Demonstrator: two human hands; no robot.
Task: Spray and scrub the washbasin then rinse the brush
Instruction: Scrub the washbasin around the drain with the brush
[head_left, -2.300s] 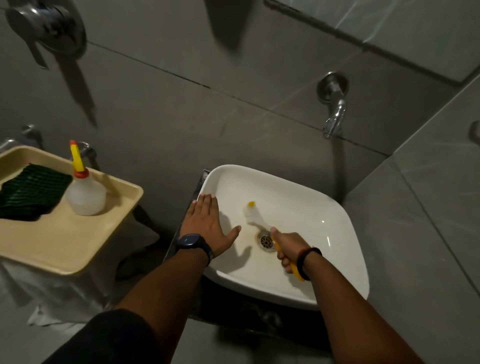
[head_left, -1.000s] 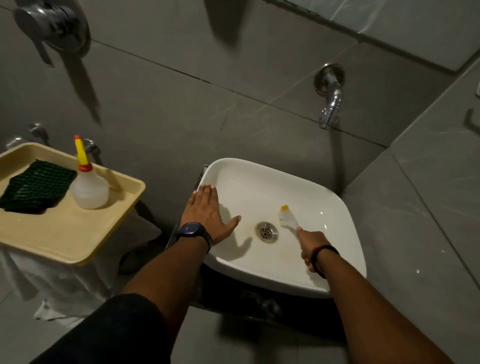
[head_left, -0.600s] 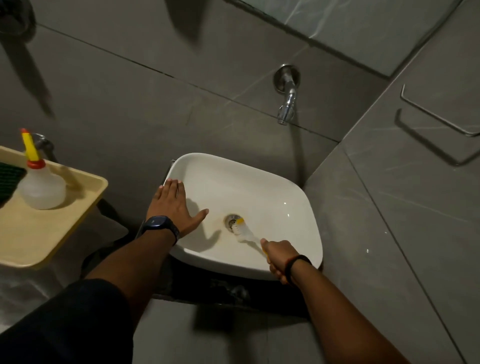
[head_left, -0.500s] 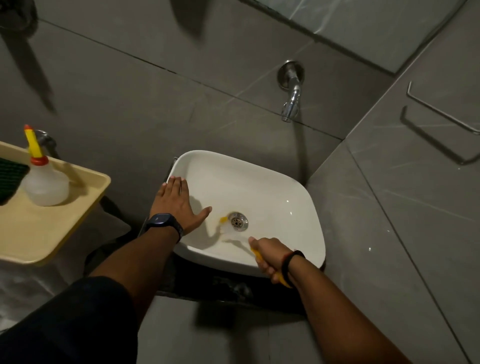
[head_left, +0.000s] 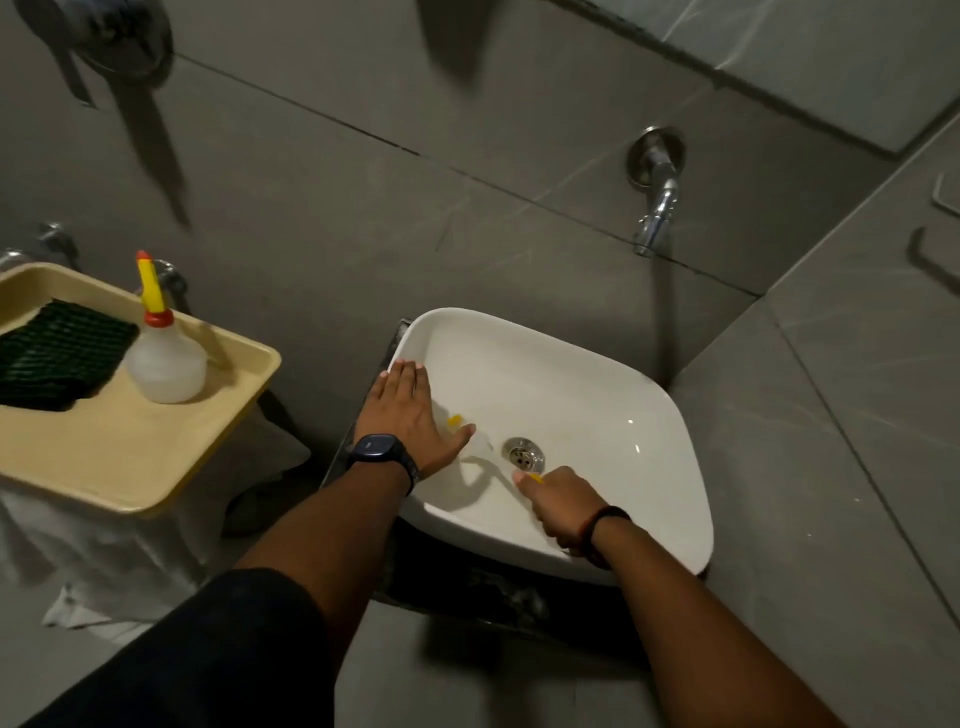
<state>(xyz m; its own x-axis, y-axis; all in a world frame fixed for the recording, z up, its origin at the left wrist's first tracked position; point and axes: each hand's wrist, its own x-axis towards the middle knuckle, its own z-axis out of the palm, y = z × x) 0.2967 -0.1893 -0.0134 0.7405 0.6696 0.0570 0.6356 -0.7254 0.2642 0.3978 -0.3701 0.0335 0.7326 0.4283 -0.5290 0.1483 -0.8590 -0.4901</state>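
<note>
The white washbasin (head_left: 597, 395) sits against the grey tiled wall, its metal drain (head_left: 523, 451) near the middle. My right hand (head_left: 558, 501) grips the yellow handle of a brush, whose white bristled head (head_left: 475, 441) lies blurred on the basin floor just left of the drain. My left hand (head_left: 408, 415) lies flat with fingers spread on the basin's left rim, thumb almost touching the brush head. A clear spray bottle (head_left: 163, 353) with a yellow and red nozzle stands on the tray at the left.
A beige tray (head_left: 130, 462) rests on a white-covered stand left of the basin, holding a dark green scrub pad (head_left: 57, 353). A chrome tap (head_left: 655, 202) juts from the wall above the basin's right side. Tiled walls close in behind and at right.
The brush head has swept further left across the basin floor, from beside the drain toward my left thumb. The view has shifted left, showing more of the tray and the pad.
</note>
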